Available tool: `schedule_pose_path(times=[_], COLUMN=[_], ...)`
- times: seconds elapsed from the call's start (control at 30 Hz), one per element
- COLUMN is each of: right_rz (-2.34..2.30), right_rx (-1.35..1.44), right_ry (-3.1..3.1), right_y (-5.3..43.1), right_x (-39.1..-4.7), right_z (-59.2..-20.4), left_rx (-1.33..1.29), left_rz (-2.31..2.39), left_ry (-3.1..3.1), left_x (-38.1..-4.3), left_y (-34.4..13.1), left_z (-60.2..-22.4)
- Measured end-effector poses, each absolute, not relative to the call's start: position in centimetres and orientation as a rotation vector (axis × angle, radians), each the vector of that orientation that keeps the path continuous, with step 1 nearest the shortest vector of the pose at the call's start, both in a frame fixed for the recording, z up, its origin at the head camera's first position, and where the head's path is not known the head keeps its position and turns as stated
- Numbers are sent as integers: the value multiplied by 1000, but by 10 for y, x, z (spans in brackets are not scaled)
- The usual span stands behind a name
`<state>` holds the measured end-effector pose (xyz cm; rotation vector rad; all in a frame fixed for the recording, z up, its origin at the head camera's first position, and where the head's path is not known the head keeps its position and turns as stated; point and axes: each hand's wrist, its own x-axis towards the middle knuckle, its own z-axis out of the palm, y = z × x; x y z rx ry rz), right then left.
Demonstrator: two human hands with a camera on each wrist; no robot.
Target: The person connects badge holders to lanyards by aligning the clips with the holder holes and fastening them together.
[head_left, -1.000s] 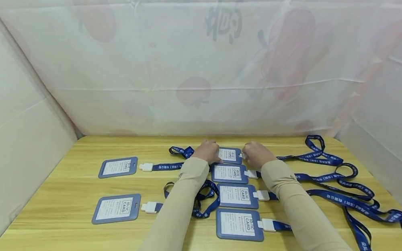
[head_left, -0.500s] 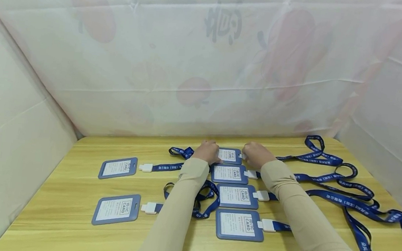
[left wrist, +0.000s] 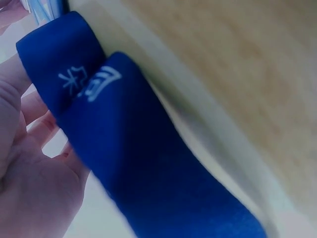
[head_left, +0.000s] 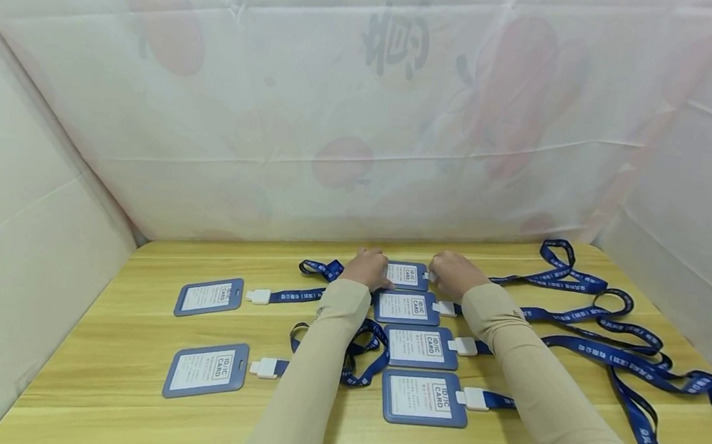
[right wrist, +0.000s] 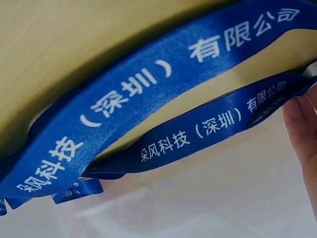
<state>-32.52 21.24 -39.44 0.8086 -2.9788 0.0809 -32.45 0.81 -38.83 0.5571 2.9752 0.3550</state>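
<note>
At the back of the table, my left hand (head_left: 366, 267) grips the left edge of the farthest blue badge holder (head_left: 407, 275), which has a white ID/IC card in it. My right hand (head_left: 456, 273) pinches the white clip (head_left: 431, 276) at that holder's slotted end. From under the right hand, its blue lanyard (head_left: 540, 277) runs off to the right. The left wrist view has a blue lanyard strap (left wrist: 143, 144) in front of the left palm (left wrist: 39, 193). In the right wrist view, printed straps (right wrist: 213, 119) lead toward the right fingers (right wrist: 299, 129).
Nearer me lie a second badge holder (head_left: 408, 307), a third (head_left: 421, 347) and a fourth (head_left: 424, 399), clips at their right ends. Two more holders, upper (head_left: 209, 297) and lower (head_left: 206, 370), lie left, beside clipped lanyards. A white curtain (head_left: 265, 99) stands behind the table (head_left: 115, 313).
</note>
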Motion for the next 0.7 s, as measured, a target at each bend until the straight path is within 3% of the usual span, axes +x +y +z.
schedule_pose_path(times=[0.7], right_rz=[99], right_rx=[767], right_ry=[-3011], right_y=[211], right_x=[-324], right_z=[-394], left_rx=[569], left_rz=[340], left_ry=[2967], left_x=[-323], left_y=[8], left_z=[-386])
